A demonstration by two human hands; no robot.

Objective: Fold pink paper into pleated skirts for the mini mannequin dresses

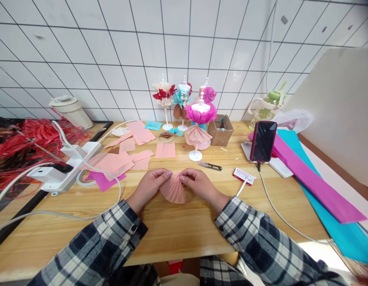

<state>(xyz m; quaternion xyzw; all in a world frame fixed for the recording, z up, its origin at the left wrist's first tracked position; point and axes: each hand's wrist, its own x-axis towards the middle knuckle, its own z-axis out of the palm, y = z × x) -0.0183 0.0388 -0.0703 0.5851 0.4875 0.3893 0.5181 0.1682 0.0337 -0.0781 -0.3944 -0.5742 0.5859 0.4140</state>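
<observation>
A pleated piece of peach crepe paper [173,191] fans out downward between my hands, above the near part of the table. My left hand [152,183] pinches its upper left edge between thumb and fingers. At the gathered top, my right hand [198,183] pinches the paper from the right. Just beyond stands a small white dress form [198,106] wearing a magenta ruffle and a peach skirt. Thread snips [210,165] lie on the table past my right hand. Cut peach crepe pieces [117,163] are spread beyond my left hand.
More decorated dress forms [166,99] stand by the tiled wall, beside a small cardboard box [222,130]. On the left are a power strip [72,165] with cables and a white cup [71,111]. A phone [263,142], a bottle [263,109] and long crepe sheets [318,178] occupy the right.
</observation>
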